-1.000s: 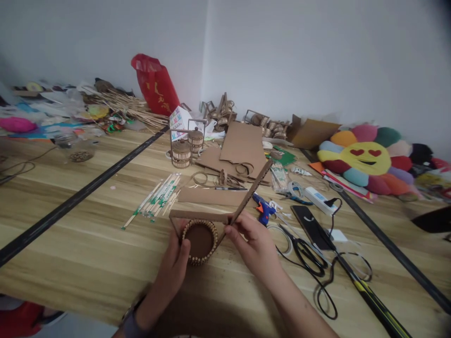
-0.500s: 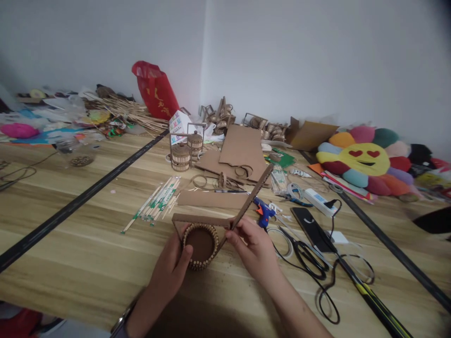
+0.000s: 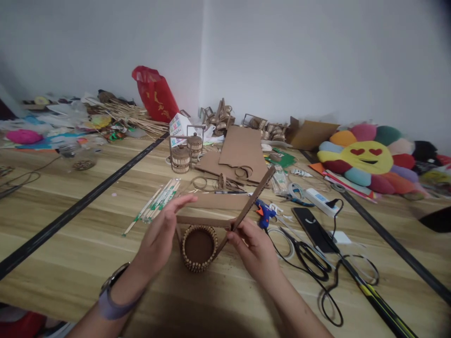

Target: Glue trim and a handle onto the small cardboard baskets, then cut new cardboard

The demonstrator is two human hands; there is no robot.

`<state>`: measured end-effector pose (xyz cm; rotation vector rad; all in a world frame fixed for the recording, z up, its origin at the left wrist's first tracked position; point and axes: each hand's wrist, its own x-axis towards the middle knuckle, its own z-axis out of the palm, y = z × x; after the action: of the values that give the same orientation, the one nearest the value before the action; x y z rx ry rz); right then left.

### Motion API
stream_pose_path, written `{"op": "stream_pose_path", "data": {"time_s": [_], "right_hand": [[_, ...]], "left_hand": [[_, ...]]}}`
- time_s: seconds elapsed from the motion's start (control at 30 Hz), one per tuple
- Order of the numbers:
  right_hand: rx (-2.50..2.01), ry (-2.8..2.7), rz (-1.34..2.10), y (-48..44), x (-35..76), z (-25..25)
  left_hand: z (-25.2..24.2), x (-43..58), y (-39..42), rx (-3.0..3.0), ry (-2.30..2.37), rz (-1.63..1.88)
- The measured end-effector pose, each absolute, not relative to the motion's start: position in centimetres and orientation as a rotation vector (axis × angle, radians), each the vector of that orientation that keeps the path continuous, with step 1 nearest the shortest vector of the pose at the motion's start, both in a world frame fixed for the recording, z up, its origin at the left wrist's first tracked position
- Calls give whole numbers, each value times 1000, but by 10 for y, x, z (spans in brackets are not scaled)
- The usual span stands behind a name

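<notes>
A small round basket [image 3: 199,247] made of thin sticks around a brown cardboard disc lies on the wooden table [image 3: 70,253], its opening turned toward me. A folded cardboard strip [image 3: 246,209] bends over it like a frame, one arm rising to the upper right. My right hand [image 3: 252,246] pinches the strip at its bend, just right of the basket. My left hand [image 3: 160,234] hovers at the left end of the strip with fingers stretched out and holds nothing. A watch with a purple strap [image 3: 112,295] sits on my left wrist.
Green-tipped sticks [image 3: 158,199] lie left of the hands. Behind are two finished stick baskets [image 3: 185,152] and cardboard sheets [image 3: 243,150]. To the right lie a blue glue gun [image 3: 263,212], a phone [image 3: 312,223], scissors [image 3: 310,256], cables and a flower cushion [image 3: 366,159]. A red bag [image 3: 155,94] stands by the wall.
My left hand has let go of the basket and lifted up and left, with fingers spread. My right hand stays pinched on the cardboard strip.
</notes>
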<state>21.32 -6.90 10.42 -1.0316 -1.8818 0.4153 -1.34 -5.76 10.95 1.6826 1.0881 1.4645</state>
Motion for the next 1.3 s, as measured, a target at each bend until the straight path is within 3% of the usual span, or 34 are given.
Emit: {"op": "stream_pose_path", "data": {"time_s": [0.27,0.63,1.0,1.3], "right_hand": [[-1054,-1829,450,-68,215,96],[-996,-1851,438,-66,213,99],[-998,-1912,424,-67,212,105],[-1021,-1921,451,-68,210,107]], "left_hand": [[123,-6,-59,2122,1164,1222],[128,-5,-56,2163,1130,1150],[106,1,-55,1273,825,1500],[112,6,-60,1202,812,1569]]}}
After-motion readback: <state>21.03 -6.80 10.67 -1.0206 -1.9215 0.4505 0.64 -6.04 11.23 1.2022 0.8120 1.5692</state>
